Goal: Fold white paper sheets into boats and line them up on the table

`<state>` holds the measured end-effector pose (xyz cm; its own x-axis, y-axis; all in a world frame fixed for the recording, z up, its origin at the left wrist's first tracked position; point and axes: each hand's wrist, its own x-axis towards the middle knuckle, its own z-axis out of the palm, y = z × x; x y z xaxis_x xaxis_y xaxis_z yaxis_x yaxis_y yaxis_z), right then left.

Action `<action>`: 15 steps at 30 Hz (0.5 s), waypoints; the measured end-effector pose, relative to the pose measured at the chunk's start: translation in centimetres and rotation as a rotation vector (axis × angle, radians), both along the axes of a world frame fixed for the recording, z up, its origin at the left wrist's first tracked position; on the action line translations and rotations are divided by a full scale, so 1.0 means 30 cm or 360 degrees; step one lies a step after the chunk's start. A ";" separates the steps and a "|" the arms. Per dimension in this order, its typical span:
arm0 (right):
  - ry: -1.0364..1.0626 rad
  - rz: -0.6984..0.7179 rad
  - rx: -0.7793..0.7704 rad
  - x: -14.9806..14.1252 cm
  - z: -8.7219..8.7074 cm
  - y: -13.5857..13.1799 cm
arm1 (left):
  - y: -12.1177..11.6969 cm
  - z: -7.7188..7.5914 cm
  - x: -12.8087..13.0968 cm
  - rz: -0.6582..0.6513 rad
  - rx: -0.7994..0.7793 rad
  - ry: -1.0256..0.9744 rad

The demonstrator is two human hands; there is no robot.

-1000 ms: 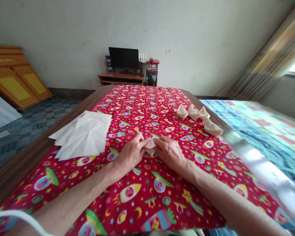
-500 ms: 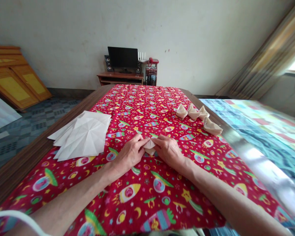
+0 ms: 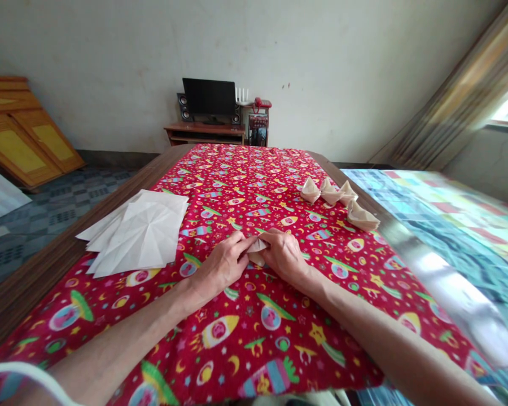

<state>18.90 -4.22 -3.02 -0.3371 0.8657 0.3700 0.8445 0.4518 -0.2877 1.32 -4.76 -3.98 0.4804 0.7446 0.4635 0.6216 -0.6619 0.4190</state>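
A small folded piece of white paper (image 3: pixel 257 257) lies on the red patterned cloth (image 3: pixel 237 361), between my two hands. My left hand (image 3: pixel 227 259) pinches its left side with thumb and forefinger. On its right side, my right hand (image 3: pixel 284 255) has its fingers closed on the paper and covers part of it. To the left is a fanned stack of creased white paper sheets (image 3: pixel 146 231). Several folded paper pieces (image 3: pixel 363 216), shaped like little boats, sit near the cloth's right edge.
The cloth covers a brown wooden table (image 3: pixel 29 259). Beyond its far end stand a monitor (image 3: pixel 209 98) and speakers on a desk (image 3: pixel 207 128). A wooden cabinet (image 3: pixel 25 132) is at the far left, a bed (image 3: pixel 410 225) at the right. A white cable (image 3: pixel 25 367) crosses the lower left corner.
My right hand has shifted slightly left and inward over the folded paper, hiding more of it. My left hand keeps its pinch. The whole view has moved a little.
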 end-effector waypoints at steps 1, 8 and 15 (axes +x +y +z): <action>0.0001 0.0000 -0.0006 0.000 -0.002 0.001 | 0.000 0.000 0.000 0.0001 0.0001 -0.0001; -0.0246 0.0127 0.0039 0.004 0.013 -0.022 | 0.004 -0.004 -0.002 0.0002 0.0015 -0.0024; -0.0605 0.0356 0.0179 0.071 0.037 -0.066 | -0.016 0.014 -0.009 -0.0079 -0.0024 0.0224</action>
<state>21.04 -6.20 -1.91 -0.6413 0.7176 0.2715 0.7587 0.6459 0.0850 1.05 -5.24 -3.57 0.5761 0.7246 0.3783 0.6415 -0.6876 0.3401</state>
